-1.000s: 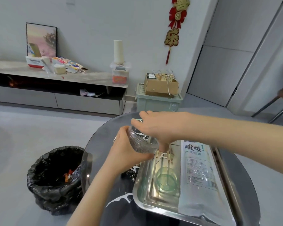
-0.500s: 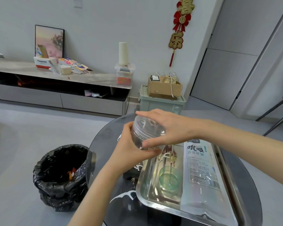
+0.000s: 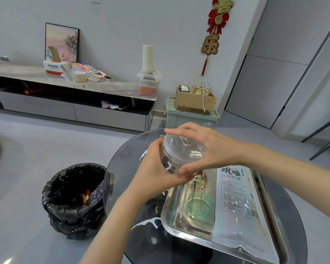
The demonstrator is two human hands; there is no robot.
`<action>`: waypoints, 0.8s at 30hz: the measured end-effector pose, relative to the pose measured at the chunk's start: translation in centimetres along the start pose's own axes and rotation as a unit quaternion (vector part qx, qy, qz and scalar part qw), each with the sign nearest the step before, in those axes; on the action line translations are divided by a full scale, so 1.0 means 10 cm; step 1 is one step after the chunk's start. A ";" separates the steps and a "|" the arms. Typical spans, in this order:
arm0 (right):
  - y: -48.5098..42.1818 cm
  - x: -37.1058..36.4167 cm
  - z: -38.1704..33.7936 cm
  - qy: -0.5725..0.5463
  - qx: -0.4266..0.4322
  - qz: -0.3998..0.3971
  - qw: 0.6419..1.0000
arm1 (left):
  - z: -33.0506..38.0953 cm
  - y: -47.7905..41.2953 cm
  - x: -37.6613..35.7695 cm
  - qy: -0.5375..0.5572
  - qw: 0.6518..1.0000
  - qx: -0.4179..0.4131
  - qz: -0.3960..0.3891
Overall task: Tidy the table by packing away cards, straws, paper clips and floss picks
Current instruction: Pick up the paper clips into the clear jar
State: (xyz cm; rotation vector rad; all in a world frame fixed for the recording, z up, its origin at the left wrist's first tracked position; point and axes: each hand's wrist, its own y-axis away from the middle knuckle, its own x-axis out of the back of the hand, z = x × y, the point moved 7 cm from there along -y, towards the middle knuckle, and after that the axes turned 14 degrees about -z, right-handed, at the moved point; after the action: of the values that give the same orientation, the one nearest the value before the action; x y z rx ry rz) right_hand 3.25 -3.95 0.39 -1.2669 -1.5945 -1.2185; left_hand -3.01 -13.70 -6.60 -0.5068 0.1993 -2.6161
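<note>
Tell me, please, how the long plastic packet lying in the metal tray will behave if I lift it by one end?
The packet is probably floppy: its thin film wrinkles near the lower end and it lies flat along the tray, so it would likely sag. Being flat, it looks light for its size. The glossy film may be slippery.

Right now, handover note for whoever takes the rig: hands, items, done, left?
Hands: left hand grips the clear jar by its body; right hand grips its lid. The jar is tilted, held above the table.
Items: straw bag lies in the metal tray beside a small green tub.
Done: straws look bagged.
Left: lid going on or off and jar contents unclear; finish the lid, set the jar down. No loose cards or clips made out.
</note>
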 end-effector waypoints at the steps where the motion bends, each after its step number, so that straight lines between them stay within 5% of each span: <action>1: 0.00 -0.01 0.00 -0.007 -0.006 0.008 1.000 | 0.00 0.01 0.01 -0.001 1.000 -0.002 0.010; 7: 0.01 -0.09 -0.07 0.080 -0.071 -0.015 0.994 | 0.05 0.04 0.01 0.008 1.000 -0.010 0.019; 13: -0.03 -0.04 -0.23 0.157 0.027 0.048 0.986 | 0.03 0.05 0.06 0.068 0.998 -0.011 -0.007; 18: -0.01 0.03 -0.20 -0.002 0.083 0.099 0.992 | 0.00 0.04 0.11 0.191 0.980 -0.023 -0.051; 21: -0.01 0.06 -0.16 -0.132 0.073 0.145 0.978 | -0.06 -0.01 0.07 0.345 0.938 -0.009 -0.019; 24: -0.03 0.03 -0.21 -0.129 0.074 0.164 0.975 | 0.04 -0.02 -0.13 0.509 0.859 0.022 -0.042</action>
State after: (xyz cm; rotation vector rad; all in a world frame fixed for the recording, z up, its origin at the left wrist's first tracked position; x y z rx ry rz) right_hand 2.86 -5.91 1.13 -1.5648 -1.5420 -0.7420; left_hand -1.89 -12.97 -6.64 0.9562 0.4436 -2.6884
